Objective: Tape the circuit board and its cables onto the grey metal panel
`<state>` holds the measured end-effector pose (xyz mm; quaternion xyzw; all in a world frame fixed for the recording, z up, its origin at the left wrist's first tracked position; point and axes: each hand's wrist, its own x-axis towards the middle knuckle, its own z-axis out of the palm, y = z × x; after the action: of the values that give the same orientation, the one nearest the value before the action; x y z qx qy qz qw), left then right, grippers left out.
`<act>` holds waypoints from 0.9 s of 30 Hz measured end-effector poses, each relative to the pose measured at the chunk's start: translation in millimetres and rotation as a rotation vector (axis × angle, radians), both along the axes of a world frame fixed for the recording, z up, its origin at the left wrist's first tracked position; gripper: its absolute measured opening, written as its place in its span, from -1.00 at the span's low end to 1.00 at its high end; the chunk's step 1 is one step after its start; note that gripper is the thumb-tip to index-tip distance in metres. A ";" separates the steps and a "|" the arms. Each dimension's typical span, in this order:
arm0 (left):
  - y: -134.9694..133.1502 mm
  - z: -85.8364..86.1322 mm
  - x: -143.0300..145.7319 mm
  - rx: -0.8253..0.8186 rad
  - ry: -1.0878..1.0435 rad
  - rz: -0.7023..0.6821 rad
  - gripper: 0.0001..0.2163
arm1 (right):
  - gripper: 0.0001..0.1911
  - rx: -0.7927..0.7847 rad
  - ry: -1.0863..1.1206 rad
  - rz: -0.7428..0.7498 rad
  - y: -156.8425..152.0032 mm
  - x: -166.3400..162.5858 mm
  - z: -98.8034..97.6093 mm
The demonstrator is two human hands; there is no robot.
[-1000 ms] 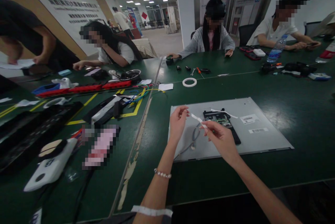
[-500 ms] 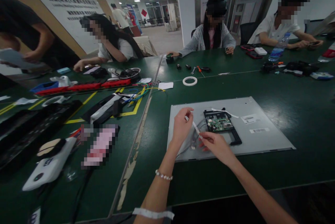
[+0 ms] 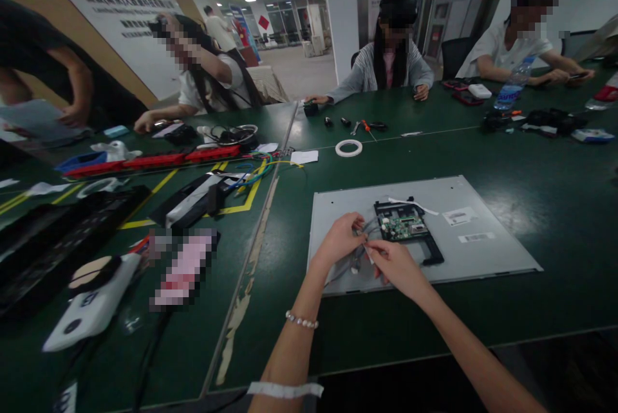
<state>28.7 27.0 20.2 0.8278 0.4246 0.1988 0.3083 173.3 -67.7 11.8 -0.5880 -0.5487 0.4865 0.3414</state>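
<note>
A grey metal panel [image 3: 483,194] lies flat on the green table, with a small green circuit board [image 3: 403,228] in a black frame near its middle. My left hand [image 3: 342,240] and my right hand [image 3: 393,264] meet over the panel's left part, just left of the board. Both pinch a short strip of white tape [image 3: 367,253] down against a bundle of grey cable [image 3: 351,263] that loops on the panel. Fingers of both hands are closed on the strip.
A white tape roll [image 3: 348,148] lies beyond the panel, with small tools [image 3: 364,125] further back. Red strips [image 3: 154,159], coloured wires [image 3: 255,175], black parts and a white device [image 3: 89,313] crowd the left. Three people sit across the table; a water bottle [image 3: 509,92] stands far right.
My hands came down from above the panel, where they held the tape strip stretched between them, and drew together onto the grey cable beside the board.
</note>
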 end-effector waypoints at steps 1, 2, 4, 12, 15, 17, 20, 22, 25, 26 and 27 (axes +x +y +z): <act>0.5 -0.1 -0.7 -0.002 0.001 -0.006 -0.72 | -0.62 0.020 -0.041 0.015 -0.1 0.4 2.1; 0.8 0.0 -1.1 -0.003 0.003 -0.007 -0.71 | -0.62 0.044 -0.089 0.033 -0.8 0.6 3.9; 0.8 0.5 -1.5 -0.003 0.003 -0.009 -0.71 | -0.63 0.100 -0.229 0.061 -5.0 0.3 6.5; -2.1 4.6 -5.4 0.027 0.014 -0.118 -0.68 | -0.62 0.456 -0.900 0.048 -52.5 -14.5 6.1; -1.2 4.7 -6.8 0.027 0.027 -0.145 -0.66 | -0.55 0.499 -0.954 0.041 -68.1 -17.7 -1.2; 0.2 4.2 -7.7 0.049 0.037 -0.169 -0.65 | -0.53 0.513 -0.951 0.024 -75.9 -16.4 -7.6; 2.4 3.2 -9.3 0.097 0.075 -0.168 -0.63 | -0.51 0.533 -0.918 0.022 -84.8 -11.6 -16.0; 3.4 2.1 -10.3 0.125 0.106 -0.151 -0.61 | -0.49 0.540 -0.905 0.022 -88.5 -8.4 -18.5; 4.2 -0.5 -12.0 0.152 0.136 -0.142 -0.58 | -0.44 0.582 -0.892 0.037 -89.9 -5.7 -17.6; 4.3 -1.6 -12.5 0.157 0.142 -0.147 -0.56 | -0.42 0.605 -0.885 0.054 -89.5 -5.5 -16.9; 4.5 -2.7 -13.1 0.162 0.147 -0.150 -0.54 | -0.40 0.624 -0.875 0.074 -88.7 -5.5 -16.4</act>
<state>15.5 31.5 17.5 0.8916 0.3658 0.1475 0.2226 167.8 -156.4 -4.6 -0.5865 -0.7786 0.0214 0.2220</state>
